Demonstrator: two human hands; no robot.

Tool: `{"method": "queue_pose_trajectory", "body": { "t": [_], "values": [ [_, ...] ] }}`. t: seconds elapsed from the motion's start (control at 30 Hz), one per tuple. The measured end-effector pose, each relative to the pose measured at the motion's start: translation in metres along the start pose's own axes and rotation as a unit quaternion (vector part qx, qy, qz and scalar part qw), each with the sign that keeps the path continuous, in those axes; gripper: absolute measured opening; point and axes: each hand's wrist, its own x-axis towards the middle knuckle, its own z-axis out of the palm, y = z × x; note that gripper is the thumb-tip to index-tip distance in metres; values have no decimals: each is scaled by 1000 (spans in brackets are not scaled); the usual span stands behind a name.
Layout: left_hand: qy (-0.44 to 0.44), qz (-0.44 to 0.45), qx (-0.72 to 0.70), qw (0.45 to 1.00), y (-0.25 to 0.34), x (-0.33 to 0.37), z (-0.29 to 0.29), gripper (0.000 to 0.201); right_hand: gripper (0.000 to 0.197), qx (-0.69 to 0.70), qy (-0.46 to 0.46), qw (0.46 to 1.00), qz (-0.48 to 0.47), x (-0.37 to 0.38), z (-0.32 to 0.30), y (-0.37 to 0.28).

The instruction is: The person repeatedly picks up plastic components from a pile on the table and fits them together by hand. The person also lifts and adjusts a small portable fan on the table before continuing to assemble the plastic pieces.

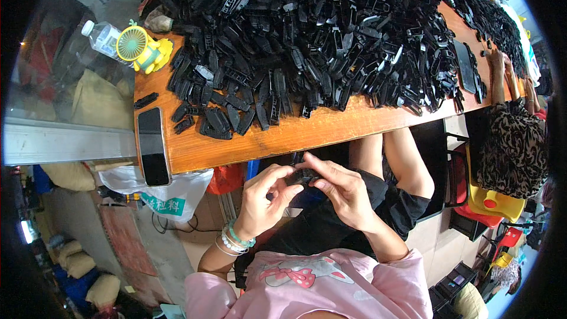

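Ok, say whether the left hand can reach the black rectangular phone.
Probably yes: nothing covers the phone on the brown wooden table, though the left hand holds a small black plastic part.

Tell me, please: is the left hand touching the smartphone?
Apart. The head view shows a clear gap between the left hand and the smartphone, with part of the white plastic bag visible between them.

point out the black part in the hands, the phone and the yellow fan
Black part (pixel 301 176): head view, middle of its visible dark surface
Phone (pixel 153 146): head view, middle of its dark screen
Fan (pixel 138 47): head view, on its round head
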Motion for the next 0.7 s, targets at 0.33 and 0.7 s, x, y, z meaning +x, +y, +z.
{"method": "queue_pose_trajectory", "body": {
  "t": [0.33, 0.7],
  "values": [
    [31, 53, 69, 996, 1, 1, 4, 20, 41, -144, 21, 989, 12, -6, 8, 2],
    [-4, 62, 56, 997, 9, 12, 10, 18, 38, -244, 68, 966, -56, -13, 8, 2]
  ]
}}
